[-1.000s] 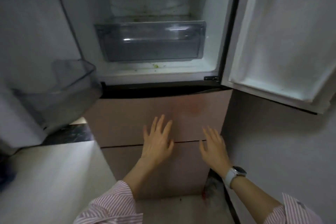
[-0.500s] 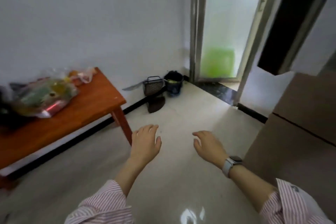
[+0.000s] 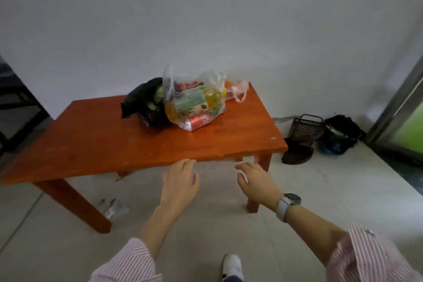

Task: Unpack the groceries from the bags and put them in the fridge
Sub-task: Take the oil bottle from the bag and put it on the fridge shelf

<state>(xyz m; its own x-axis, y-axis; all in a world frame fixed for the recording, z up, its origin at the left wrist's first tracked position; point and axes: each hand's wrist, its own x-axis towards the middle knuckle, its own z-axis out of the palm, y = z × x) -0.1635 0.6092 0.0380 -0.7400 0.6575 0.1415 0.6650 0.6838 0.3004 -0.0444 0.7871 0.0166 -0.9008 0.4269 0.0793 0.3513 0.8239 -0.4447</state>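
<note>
Both hands, left hand [image 3: 180, 181] and right hand [image 3: 256, 181], empty and relaxed; clear bag [image 3: 194, 103] on tabletop [image 3: 114, 144] looks heavy, floppy, so grab handles.

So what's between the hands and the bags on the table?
Only bare tabletop. In the head view, nothing lies between the left hand, right hand and the bags.

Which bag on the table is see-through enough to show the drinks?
The clear plastic bag in the middle: bottles and a red can show through it. The black bag to its left is opaque.
</note>
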